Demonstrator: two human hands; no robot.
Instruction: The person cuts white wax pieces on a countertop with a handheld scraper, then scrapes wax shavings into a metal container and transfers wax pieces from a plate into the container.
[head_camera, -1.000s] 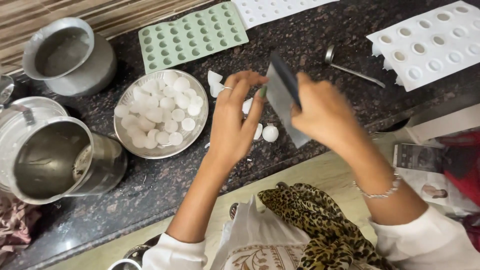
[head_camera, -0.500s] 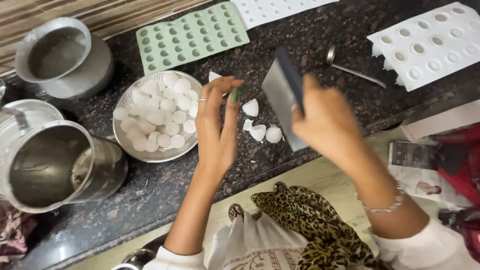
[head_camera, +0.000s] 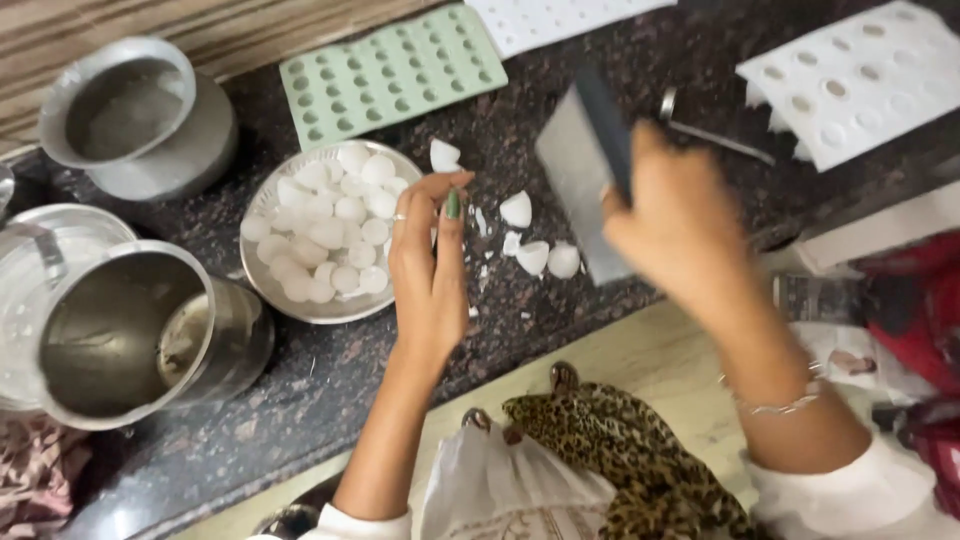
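the dark speckled stone counter (head_camera: 330, 380) fills the view. at nine o'clock stand the biggest things, a steel jug (head_camera: 140, 335) lying open-mouthed toward the camera and, at ten o'clock, a round steel pot (head_camera: 135, 115). at eleven o'clock lies a pale green mould tray (head_camera: 390, 75), and at two o'clock a white mould tray (head_camera: 860, 80). left of centre sits a steel bowl (head_camera: 325, 305) heaped with white domed pieces.

the right hand (head_camera: 680, 225), at one o'clock from centre, is closed around the dark handle of a flat metal scraper (head_camera: 575, 185), blade tilted down toward the counter. the scraper looks stiff and thin-edged, best taken by the handle as it is. the left hand (head_camera: 430, 265), at centre, has its fingers drawn together and pointing up, tips just beside the bowl's rim; i cannot tell whether it pinches anything.

between the hands lie the loose white pieces (head_camera: 535, 250), small, smooth, half-round, some chipped, with crumbs about. they are likely light and brittle, safest lifted by the rounded sides with a soft pinch.
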